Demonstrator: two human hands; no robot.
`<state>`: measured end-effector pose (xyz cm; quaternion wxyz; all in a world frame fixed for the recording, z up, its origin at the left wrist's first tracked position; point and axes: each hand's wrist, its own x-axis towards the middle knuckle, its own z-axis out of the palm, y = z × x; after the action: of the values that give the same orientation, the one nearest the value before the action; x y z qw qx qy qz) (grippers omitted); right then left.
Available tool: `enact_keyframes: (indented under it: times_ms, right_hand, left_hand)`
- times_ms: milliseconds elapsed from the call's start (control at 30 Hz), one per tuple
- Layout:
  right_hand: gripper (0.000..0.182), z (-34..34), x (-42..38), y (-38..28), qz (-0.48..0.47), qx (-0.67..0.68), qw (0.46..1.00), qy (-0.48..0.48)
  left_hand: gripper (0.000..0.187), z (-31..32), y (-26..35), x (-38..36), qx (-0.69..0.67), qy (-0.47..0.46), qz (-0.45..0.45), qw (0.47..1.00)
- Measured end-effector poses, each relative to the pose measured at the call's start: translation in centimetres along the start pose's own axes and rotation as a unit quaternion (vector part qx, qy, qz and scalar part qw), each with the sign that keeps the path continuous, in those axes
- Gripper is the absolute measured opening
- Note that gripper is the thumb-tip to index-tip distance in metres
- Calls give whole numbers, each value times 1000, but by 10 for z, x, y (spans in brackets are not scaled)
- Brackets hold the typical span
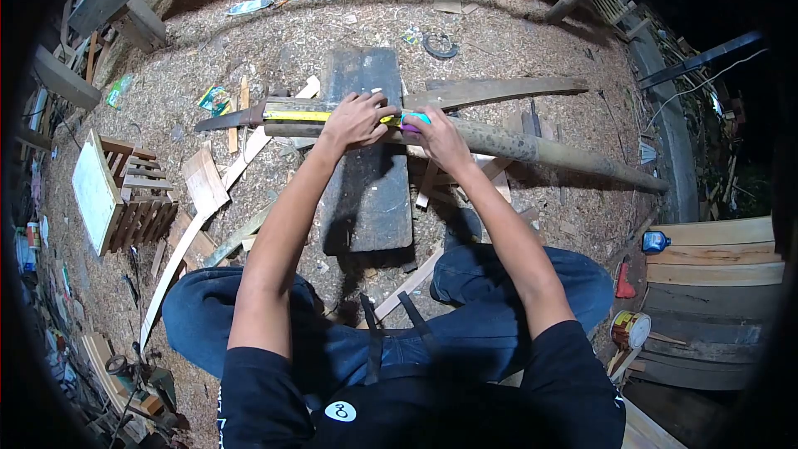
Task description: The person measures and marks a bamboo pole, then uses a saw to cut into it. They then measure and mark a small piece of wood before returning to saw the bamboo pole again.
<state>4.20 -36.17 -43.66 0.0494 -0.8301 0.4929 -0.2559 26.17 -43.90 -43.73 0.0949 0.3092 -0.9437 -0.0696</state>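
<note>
A yellow measuring tape (295, 115) is drawn out along a split bamboo pole (490, 140), which lies across a dark wooden plank bench (366, 216). My left hand (359, 120) is closed over the tape and the pole, its fingertips beside the tape measure's case. In my right hand (440, 143) is the cyan and purple tape measure case (413, 121), held against the pole just right of the bench's middle. A dark blade (224, 120), possibly a machete, lies at the pole's left end. My fingers hide part of the tape.
Wood shavings cover the ground. A slatted wooden stool (108, 191) stands at left, near a long pale strip (170, 283). Behind the pole lies a curved board (507, 91). At right are stacked boards (711, 254), a blue bottle (655, 241) and a paint can (630, 329).
</note>
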Motion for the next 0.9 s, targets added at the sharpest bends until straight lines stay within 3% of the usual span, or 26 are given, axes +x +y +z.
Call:
enact_keyframes:
  times_ms: [367, 533, 667, 767, 800, 867, 900]
  right_hand:
    - [26, 22, -30, -40, -1, -26, 999, 34]
    - [43, 43, -29, -65, -53, -3, 998, 15]
    - [31, 72, -19, -87, -17, 28, 998, -44]
    - [28, 121, -18, -86, 15, -41, 981, -187]
    - [28, 122, -17, -94, 10, -38, 981, -188]
    - [31, 122, -10, -117, 58, 65, 992, -89]
    - [34, 134, -9, -116, 26, 101, 994, -32]
  left_hand:
    - [47, 6, -15, 4, 97, -50, 27, 994]
    - [52, -4, -11, 3, 119, -54, 51, 990]
    - [57, 3, -11, 3, 149, -92, 22, 984]
    - [57, 2, -8, 2, 115, -74, 8, 991]
    - [57, 3, -6, 3, 116, -76, 2, 990]
    - [55, 5, -5, 4, 127, -67, 3, 990]
    - [61, -5, 1, 2, 111, -80, -6, 991]
